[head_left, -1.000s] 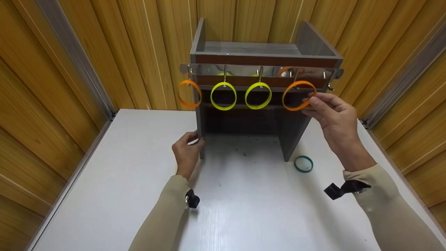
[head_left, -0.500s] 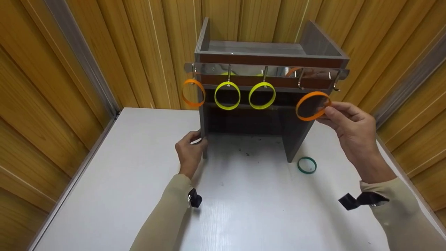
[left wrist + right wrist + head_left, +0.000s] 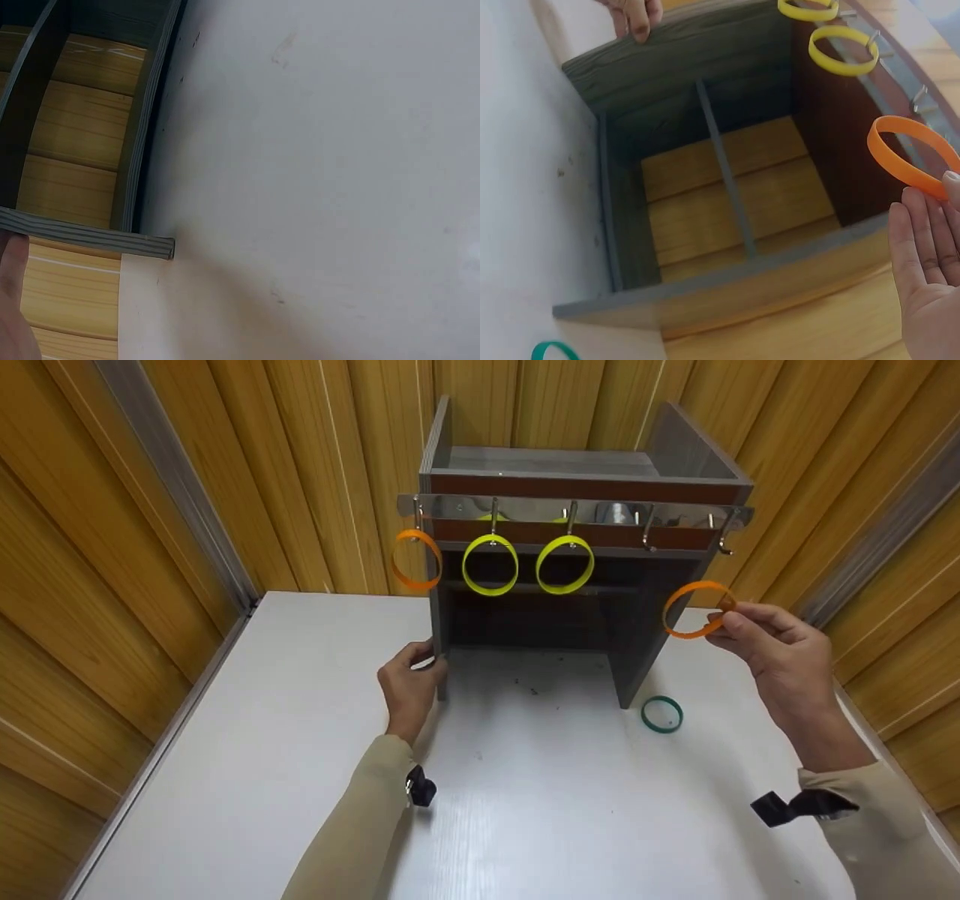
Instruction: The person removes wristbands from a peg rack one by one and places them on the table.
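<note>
My right hand [image 3: 787,660] pinches an orange silicone wristband [image 3: 697,586] between thumb and fingers, to the right of the grey shelf unit [image 3: 637,660] and below its hook rail [image 3: 517,507]. In the right wrist view the held band stands apart from the hooks. My left hand [image 3: 409,682] grips the front edge of the unit's left side panel [image 3: 435,622], low down. From the rail's left hooks hang another orange wristband [image 3: 415,585] and two yellow wristbands, one [image 3: 491,592] beside the other [image 3: 564,591].
A green wristband [image 3: 662,730] lies on the white table [image 3: 525,810] near the unit's right foot. Two metal hooks, one [image 3: 649,536] and the end one [image 3: 726,540], stick out on the rail's right. Wood-look walls [image 3: 112,585] enclose the table.
My right hand has drawn the orange wristband off the fourth hook and moved it down and right, away from the rail. The left hand keeps its hold on the panel.
</note>
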The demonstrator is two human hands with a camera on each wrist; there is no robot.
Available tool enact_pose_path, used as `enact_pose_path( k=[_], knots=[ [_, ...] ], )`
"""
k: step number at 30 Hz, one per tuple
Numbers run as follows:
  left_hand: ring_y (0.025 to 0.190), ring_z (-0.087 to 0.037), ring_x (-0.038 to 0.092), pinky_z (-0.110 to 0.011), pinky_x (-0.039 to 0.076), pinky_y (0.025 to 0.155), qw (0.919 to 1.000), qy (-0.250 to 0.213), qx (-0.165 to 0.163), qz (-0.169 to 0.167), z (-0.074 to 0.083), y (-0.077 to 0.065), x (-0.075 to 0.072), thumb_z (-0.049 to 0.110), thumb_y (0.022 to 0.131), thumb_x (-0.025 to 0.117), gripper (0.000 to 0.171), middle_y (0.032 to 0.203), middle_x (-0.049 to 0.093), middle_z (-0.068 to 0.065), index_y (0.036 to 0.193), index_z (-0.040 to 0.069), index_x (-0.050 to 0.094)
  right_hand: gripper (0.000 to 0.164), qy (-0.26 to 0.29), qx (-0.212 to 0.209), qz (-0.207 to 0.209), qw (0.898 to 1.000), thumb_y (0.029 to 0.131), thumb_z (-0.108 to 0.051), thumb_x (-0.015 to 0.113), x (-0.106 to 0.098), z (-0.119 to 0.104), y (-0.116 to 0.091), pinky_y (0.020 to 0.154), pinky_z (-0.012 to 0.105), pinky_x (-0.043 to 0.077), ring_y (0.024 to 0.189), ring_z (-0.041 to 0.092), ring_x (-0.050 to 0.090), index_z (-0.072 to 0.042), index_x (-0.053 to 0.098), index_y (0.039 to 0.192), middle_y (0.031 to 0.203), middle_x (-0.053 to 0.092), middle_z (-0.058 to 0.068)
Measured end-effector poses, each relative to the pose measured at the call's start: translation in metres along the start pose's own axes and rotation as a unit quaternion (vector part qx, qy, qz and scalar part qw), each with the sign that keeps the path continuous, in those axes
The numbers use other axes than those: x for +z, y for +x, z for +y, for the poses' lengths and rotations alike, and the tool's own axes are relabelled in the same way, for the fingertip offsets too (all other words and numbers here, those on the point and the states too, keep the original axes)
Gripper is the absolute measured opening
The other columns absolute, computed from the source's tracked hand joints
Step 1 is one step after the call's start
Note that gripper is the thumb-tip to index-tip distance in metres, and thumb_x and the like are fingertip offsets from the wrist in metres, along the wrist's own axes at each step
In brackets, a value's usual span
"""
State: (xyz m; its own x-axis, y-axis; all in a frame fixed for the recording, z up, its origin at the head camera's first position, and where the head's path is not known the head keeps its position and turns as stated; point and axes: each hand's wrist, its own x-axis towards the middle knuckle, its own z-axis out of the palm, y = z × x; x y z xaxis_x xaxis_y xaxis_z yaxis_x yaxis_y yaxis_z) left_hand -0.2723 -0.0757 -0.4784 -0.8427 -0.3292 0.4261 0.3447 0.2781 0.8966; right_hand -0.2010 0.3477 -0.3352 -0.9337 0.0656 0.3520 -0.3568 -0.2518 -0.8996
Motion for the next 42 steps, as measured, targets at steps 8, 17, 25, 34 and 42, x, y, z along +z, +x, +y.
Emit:
enact_pose_path(
  k=[8,17,25,34,42],
  knots=[
    [0.101,-0.025,0.077,-0.033,0.064,0.084,1.0000,0.000,0.001,0.002,-0.001,0.001,0.003,-0.011,0.083,0.082,0.027,0.105,0.080,-0.011,0.107,0.001,0.080,0.026,0.002,0.028,0.010,1.000,0.100,0.004,0.068,-0.027,0.011,-0.001,0.091,0.036,0.059,0.099,0.025,0.078,0.013,0.068,0.125,0.111,0.076,0.016],
    [0.101,-0.025,0.077,-0.036,0.064,0.085,1.0000,0.006,0.000,0.002,-0.003,0.001,0.006,-0.011,0.082,0.082,0.028,0.104,0.080,-0.010,0.107,0.002,0.081,0.023,-0.011,0.054,0.034,0.998,0.099,0.005,0.069,-0.059,0.032,-0.007,0.090,0.037,0.059,0.097,0.024,0.078,0.010,0.070,0.122,0.108,0.078,0.015],
    [0.101,-0.026,0.077,-0.040,0.064,0.085,1.0000,-0.009,0.005,0.000,-0.003,0.003,0.006,-0.011,0.083,0.081,0.027,0.104,0.080,-0.011,0.107,0.001,0.080,0.022,-0.029,0.080,0.051,0.995,0.098,0.003,0.073,-0.085,0.050,-0.013,0.088,0.035,0.059,0.094,0.021,0.079,0.007,0.072,0.119,0.105,0.079,0.013],
    [0.100,-0.027,0.077,-0.034,0.064,0.083,0.9999,-0.009,0.004,0.003,-0.003,0.003,0.004,-0.011,0.083,0.081,0.027,0.104,0.080,-0.011,0.108,0.001,0.080,0.016,-0.014,0.112,0.076,0.991,0.097,0.005,0.073,-0.106,0.073,-0.018,0.087,0.035,0.060,0.091,0.023,0.080,0.007,0.074,0.113,0.101,0.080,0.015],
    [0.100,-0.026,0.077,-0.034,0.064,0.082,1.0000,0.001,0.006,0.007,-0.005,0.002,0.003,-0.010,0.083,0.081,0.027,0.104,0.080,-0.011,0.108,0.000,0.080,0.014,-0.047,0.162,0.102,0.980,0.096,-0.004,0.077,-0.122,0.091,-0.024,0.086,0.032,0.061,0.090,0.019,0.079,-0.001,0.076,0.110,0.099,0.080,0.009]
  ],
)
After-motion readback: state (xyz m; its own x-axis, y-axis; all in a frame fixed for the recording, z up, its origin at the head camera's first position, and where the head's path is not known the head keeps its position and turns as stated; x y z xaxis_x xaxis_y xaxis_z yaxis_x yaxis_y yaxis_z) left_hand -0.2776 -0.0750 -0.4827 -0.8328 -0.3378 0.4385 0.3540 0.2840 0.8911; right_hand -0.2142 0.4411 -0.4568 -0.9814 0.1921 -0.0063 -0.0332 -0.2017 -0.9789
